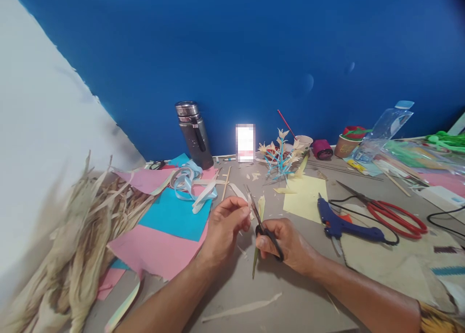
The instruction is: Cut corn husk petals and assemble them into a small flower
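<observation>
My right hand point(285, 246) grips small scissors point(269, 240) with black handles, fingers through the loops. Their blades point up and away, beside the fingertips of my left hand point(228, 221). Those fingers are pinched together on a small pale piece of dried husk, mostly hidden by the fingers; whether the blades touch it I cannot tell. A narrow greenish-yellow husk strip point(261, 207) lies behind the scissors, and a pale strip point(242, 309) is on the table nearer me. Beyond my hands stands a bunch of pale husk flowers point(281, 154) on blue stems.
Pink point(160, 248) and blue paper point(178, 214), light blue ribbon point(187, 178) and a heap of dried husks point(85, 236) lie left. A dark flask point(196, 142) stands behind. To the right are yellow paper point(307, 197), a blue glue gun point(352, 226), red-handled scissors point(395, 218) and a plastic bottle point(383, 132).
</observation>
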A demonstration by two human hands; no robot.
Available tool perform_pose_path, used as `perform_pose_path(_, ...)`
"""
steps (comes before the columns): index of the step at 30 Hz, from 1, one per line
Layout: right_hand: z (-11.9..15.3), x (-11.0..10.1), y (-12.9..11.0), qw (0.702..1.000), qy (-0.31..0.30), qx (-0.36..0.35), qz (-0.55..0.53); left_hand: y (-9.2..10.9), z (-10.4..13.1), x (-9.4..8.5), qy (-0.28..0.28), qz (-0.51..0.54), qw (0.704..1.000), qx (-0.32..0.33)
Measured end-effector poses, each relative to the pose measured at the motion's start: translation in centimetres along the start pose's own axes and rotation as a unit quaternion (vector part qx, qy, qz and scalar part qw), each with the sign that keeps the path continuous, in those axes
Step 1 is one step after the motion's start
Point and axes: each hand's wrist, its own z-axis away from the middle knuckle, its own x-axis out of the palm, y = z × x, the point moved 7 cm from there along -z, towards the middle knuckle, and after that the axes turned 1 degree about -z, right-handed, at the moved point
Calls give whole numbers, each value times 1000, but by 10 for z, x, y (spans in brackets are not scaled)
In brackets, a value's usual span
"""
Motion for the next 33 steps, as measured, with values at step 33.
perform_pose_path(33, 2, 2, 6, 999, -11, 35, 17, 9, -2, -4, -28, -56, 998, 5)
